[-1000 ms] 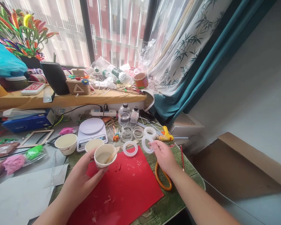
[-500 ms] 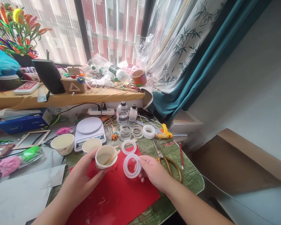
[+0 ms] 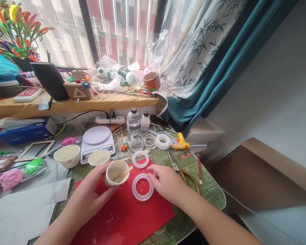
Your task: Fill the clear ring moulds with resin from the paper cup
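Observation:
My left hand is wrapped round a paper cup, which leans a little over a red sheet. A flat wooden stick rests in the cup, in what looks like clear liquid. On the sheet lies a translucent ring mould. My right hand is at its upper right edge, thumb and forefinger apart; the thumb tip meets or nearly meets the rim. Just above, a second ring mould sits at the sheet's far edge.
Behind the cup stand two more paper cups and a white kitchen scale. Scissors, a red pencil and a yellow glue gun lie to the right. Clear bottles and stacked rings are at the back.
My right hand has put the ring mould down flat on the red sheet and loosened its fingers from it. The cup in my left hand has shifted slightly right.

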`<state>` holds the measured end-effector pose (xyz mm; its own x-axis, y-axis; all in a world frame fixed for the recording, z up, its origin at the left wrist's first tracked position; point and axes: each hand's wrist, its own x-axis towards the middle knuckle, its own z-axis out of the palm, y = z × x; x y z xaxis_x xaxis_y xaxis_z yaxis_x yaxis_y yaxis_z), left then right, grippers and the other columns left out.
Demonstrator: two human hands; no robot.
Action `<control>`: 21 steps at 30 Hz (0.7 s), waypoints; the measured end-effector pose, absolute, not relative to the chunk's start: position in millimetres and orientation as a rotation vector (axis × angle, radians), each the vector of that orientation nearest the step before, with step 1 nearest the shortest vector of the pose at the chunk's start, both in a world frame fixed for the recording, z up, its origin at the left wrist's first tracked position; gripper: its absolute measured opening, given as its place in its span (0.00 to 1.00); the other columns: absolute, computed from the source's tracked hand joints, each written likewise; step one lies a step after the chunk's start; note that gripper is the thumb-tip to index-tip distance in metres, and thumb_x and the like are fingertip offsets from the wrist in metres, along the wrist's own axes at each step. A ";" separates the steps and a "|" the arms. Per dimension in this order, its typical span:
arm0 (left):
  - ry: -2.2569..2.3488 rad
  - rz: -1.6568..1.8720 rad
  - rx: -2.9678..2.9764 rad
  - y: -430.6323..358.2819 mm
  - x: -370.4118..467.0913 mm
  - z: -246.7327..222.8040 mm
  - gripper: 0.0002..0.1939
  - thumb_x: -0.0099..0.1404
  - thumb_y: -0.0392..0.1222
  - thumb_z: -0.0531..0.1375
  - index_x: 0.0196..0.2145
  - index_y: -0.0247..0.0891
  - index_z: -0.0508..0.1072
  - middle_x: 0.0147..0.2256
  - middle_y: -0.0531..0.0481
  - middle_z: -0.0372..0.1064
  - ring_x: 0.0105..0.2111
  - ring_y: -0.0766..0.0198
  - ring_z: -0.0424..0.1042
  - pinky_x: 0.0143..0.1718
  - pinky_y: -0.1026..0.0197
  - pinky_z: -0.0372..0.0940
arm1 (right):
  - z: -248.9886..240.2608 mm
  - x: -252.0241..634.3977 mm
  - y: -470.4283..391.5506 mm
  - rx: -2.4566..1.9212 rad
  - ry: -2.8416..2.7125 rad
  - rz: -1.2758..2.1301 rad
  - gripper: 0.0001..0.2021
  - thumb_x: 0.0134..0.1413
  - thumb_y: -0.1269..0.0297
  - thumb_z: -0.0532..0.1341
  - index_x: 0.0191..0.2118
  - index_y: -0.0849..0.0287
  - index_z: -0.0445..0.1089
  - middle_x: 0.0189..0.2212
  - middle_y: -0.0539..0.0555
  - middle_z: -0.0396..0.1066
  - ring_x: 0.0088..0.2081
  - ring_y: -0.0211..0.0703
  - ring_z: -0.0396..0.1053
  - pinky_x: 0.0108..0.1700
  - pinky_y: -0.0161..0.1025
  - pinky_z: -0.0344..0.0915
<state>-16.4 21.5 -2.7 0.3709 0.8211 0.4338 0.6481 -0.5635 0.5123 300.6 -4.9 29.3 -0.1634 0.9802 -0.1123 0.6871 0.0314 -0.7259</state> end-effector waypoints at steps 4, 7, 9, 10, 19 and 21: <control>1.305 0.931 2.355 22.2 -15.7 -6.4 0.26 0.76 0.56 0.64 0.67 0.51 0.72 0.64 0.44 0.80 0.62 0.45 0.82 0.60 0.49 0.79 | 48.0 297.4 13.9 -1.394 -1.779 1.188 0.13 0.76 0.54 0.61 0.45 0.56 0.79 0.34 0.50 0.77 0.34 0.43 0.71 0.37 0.38 0.62; 1.287 0.886 2.353 22.8 -15.2 -8.0 0.26 0.76 0.55 0.65 0.67 0.52 0.72 0.62 0.45 0.80 0.60 0.46 0.82 0.60 0.51 0.79 | 51.5 288.7 25.5 -1.400 -1.853 1.273 0.18 0.71 0.47 0.67 0.34 0.56 0.73 0.27 0.47 0.70 0.30 0.40 0.65 0.32 0.38 0.56; 1.272 0.859 2.379 23.5 -16.0 -8.1 0.26 0.75 0.52 0.65 0.68 0.53 0.70 0.63 0.46 0.80 0.60 0.47 0.82 0.60 0.52 0.79 | 47.3 283.5 28.8 -1.397 -1.846 1.302 0.19 0.69 0.49 0.68 0.31 0.55 0.69 0.25 0.46 0.67 0.28 0.39 0.62 0.31 0.37 0.54; 1.265 0.844 2.401 24.0 -16.6 -7.9 0.27 0.75 0.51 0.65 0.68 0.54 0.70 0.63 0.46 0.79 0.61 0.48 0.82 0.60 0.52 0.79 | 43.9 281.6 29.2 -1.381 -1.829 1.306 0.19 0.69 0.51 0.67 0.30 0.55 0.68 0.24 0.46 0.66 0.28 0.39 0.61 0.31 0.37 0.54; 1.270 0.742 2.455 22.3 -16.0 -7.0 0.28 0.72 0.51 0.67 0.68 0.58 0.72 0.64 0.50 0.80 0.60 0.47 0.83 0.58 0.52 0.81 | 26.3 278.3 27.3 -1.296 -1.693 1.330 0.14 0.67 0.57 0.67 0.30 0.55 0.68 0.24 0.45 0.67 0.27 0.38 0.61 0.31 0.36 0.55; 1.215 0.745 2.502 21.6 -15.1 -6.6 0.30 0.70 0.51 0.69 0.67 0.60 0.73 0.63 0.51 0.81 0.58 0.49 0.84 0.56 0.55 0.82 | 27.6 277.5 27.7 -1.263 -1.717 1.333 0.15 0.67 0.59 0.66 0.29 0.55 0.67 0.24 0.45 0.67 0.28 0.38 0.62 0.31 0.37 0.56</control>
<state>-15.1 21.6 -6.6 0.5182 0.7880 0.3325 0.6538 -0.6156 0.4399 277.5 27.7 27.6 -0.3522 0.9324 -0.0809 0.3095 0.0345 -0.9503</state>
